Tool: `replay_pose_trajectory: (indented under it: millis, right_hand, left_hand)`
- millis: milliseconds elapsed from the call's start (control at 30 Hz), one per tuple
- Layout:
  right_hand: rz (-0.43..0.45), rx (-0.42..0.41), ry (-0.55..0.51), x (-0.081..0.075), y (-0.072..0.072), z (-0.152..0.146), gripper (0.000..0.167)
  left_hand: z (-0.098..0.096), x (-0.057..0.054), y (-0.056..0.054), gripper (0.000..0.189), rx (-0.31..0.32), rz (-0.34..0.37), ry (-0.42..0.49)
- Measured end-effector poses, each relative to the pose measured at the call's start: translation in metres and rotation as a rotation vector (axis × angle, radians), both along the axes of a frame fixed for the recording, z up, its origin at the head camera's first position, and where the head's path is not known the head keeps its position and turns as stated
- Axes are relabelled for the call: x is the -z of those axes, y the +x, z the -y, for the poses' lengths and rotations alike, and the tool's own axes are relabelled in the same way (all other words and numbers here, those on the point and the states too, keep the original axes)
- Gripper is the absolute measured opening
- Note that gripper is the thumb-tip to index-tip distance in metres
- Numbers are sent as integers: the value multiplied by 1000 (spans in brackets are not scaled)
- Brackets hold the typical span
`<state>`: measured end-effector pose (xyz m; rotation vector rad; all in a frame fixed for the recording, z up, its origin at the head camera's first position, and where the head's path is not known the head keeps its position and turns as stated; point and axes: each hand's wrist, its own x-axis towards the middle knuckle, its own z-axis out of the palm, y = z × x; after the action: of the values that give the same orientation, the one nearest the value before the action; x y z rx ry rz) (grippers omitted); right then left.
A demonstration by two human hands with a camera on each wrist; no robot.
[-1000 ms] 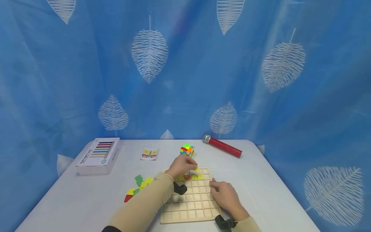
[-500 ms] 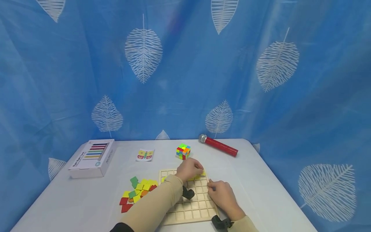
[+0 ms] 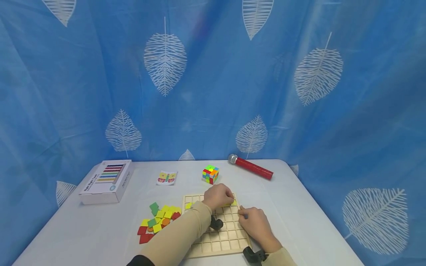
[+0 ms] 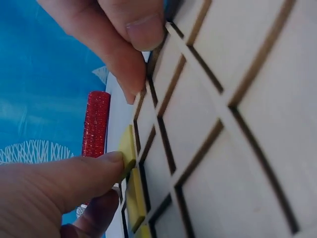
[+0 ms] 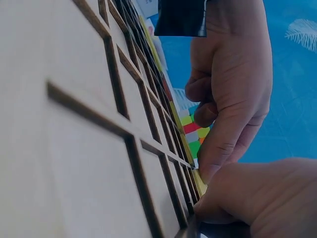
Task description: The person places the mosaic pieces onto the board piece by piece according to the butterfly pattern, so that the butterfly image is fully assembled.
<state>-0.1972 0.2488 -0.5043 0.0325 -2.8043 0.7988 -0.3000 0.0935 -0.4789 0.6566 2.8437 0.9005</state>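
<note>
A wooden grid board [image 3: 215,246] lies on the table, with several yellow tiles in its far rows. My left hand [image 3: 217,195] reaches over the far right part of the board. In the left wrist view, its thumb [image 4: 94,173] presses on a yellow tile [image 4: 128,148] at a cell near the corner, with curled fingers beyond it. My right hand [image 3: 257,223] pinches the board's right edge between thumb and fingers. In the right wrist view the two hands nearly meet beside a yellow tile [image 5: 199,182]. Part of the far rows is hidden under my left hand.
Left of the board lies a loose pile of yellow, green, red and orange tiles [image 3: 159,215]. Farther back are a white box [image 3: 105,181], a patterned card [image 3: 166,178], a puzzle cube [image 3: 210,174] and a red microphone [image 3: 253,168]. A blue curtain [image 3: 213,74] hangs behind.
My left hand has moved right along the board's far rows with the yellow tile and dipped slightly. My right hand stays at the edge. The head view has shifted a little.
</note>
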Motion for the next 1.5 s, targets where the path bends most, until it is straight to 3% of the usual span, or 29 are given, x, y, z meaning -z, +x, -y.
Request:
replay_pose_trajectory:
  millis: [267,400,500,600,700,900,1000,1133,1367,1500]
  right_hand:
    - [7,-22,13,2,-2,4,21]
    - [26,-23,10,2,-2,3,21]
    - [24,-15,16,1,-2,0,21]
    - [24,-9,25,2,-2,0,21]
    - [40,-5,25,2,-2,2,21]
    - [56,5,20,-1,-1,2,22]
    - [51,-4,18,-2,-1,-1,22]
    - [47,-14,36,-4,-2,-4,21]
    - [69,-21,23,-3,-2,-2,22]
    - [79,-26,20,-3,-2,-2,22]
  left_hand:
    - [7,6,1,6,-1,-38,-17]
    - [12,8,5,7,-29,-72,67]
    - [26,-1,11,15,-59,-65,164]
    - [61,-12,18,16,-86,-44,259]
    - [113,-16,22,14,-166,-35,337]
    - [222,-7,36,28,-492,53,425]
    - [255,-1,47,36,-582,104,418]
    - [272,8,55,40,-585,165,383]
    - [285,8,63,26,-487,207,224]
    - [291,8,66,28,-423,243,169]
